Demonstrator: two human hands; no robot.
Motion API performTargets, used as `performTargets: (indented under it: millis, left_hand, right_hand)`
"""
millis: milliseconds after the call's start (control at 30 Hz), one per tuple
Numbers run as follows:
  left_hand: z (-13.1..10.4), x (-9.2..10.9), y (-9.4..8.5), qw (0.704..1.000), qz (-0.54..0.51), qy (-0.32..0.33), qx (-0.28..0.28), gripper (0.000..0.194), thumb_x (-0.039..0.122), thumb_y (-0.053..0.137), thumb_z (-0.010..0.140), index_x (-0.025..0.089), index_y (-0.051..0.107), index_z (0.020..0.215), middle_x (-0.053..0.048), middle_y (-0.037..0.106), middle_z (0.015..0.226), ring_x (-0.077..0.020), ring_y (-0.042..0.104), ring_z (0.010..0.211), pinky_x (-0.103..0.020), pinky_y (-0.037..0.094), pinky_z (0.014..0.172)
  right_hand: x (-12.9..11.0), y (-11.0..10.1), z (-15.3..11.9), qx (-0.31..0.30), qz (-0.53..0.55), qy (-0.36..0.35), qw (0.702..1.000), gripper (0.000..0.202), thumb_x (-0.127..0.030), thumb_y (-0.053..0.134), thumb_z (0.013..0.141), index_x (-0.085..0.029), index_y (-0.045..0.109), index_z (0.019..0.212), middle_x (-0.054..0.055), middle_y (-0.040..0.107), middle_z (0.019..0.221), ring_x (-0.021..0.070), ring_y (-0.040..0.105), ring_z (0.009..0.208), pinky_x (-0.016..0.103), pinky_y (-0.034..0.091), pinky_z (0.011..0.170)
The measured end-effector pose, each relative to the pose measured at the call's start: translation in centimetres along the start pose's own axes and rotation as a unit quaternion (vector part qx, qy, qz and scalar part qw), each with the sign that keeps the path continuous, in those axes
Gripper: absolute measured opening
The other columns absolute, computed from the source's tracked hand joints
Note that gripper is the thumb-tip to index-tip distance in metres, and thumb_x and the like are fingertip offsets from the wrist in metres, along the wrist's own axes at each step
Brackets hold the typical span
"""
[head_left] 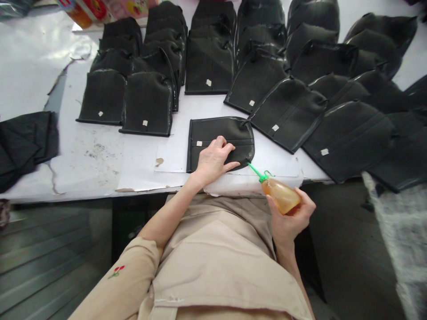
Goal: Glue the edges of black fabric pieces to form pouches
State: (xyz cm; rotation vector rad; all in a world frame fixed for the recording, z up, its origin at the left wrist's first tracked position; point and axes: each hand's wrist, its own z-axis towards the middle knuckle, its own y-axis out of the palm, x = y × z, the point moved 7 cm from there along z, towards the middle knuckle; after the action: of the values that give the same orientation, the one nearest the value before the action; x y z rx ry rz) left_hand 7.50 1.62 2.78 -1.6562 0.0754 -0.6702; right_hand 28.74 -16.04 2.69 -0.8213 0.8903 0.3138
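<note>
A black leather-like piece [218,153], straight at one end and rounded at the other, lies flat near the table's front edge. It bears a small white sticker [199,143] and a stitched-looking centre seam. My left hand [215,159] rests on it, thumb spread from the bent fingers, pressing near the lower edge. In my right hand [293,218] is a soft squeeze bottle [282,195] of amber liquid, gripped round its body and tilted. Its green nozzle [256,170] points up and left, the tip at the lower right of the piece's rounded edge.
Overlapping rows of similar black pieces [210,66] cover the back and right of the table. Folded black fabric [26,142] lies at the left. Torn white paper [90,155] covers the tabletop. Colourful packages [110,9] stand at the back left.
</note>
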Motion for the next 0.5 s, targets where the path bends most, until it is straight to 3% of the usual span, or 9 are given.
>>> performTargets:
  millis: [200,500]
  left_hand:
    - [0.01,-0.17,-0.01,1.000,-0.007,0.005,-0.002,0.042,0.044,0.077,0.087,0.022,0.066,0.120,-0.009,0.057,0.122,-0.0253,0.059,0.110,-0.033,0.052,0.084]
    - [0.04,-0.23,-0.21,1.000,-0.007,0.005,0.000,0.043,0.045,0.078,0.086,0.021,0.067,0.120,-0.009,0.058,0.122,-0.0244,0.061,0.110,-0.032,0.052,0.084]
  right_hand:
    - [-0.53,0.45,-0.14,-0.020,0.019,-0.019,0.999,0.071,-0.043,0.094,0.067,-0.019,0.060,0.124,0.007,0.062,0.107,0.0234,0.065,0.093,0.039,0.057,0.081]
    - [-0.35,-0.03,0.46,-0.007,-0.005,-0.022,1.000,0.070,-0.045,0.093,0.067,-0.018,0.060,0.123,0.008,0.063,0.108,0.0246,0.066,0.095,0.038,0.057,0.080]
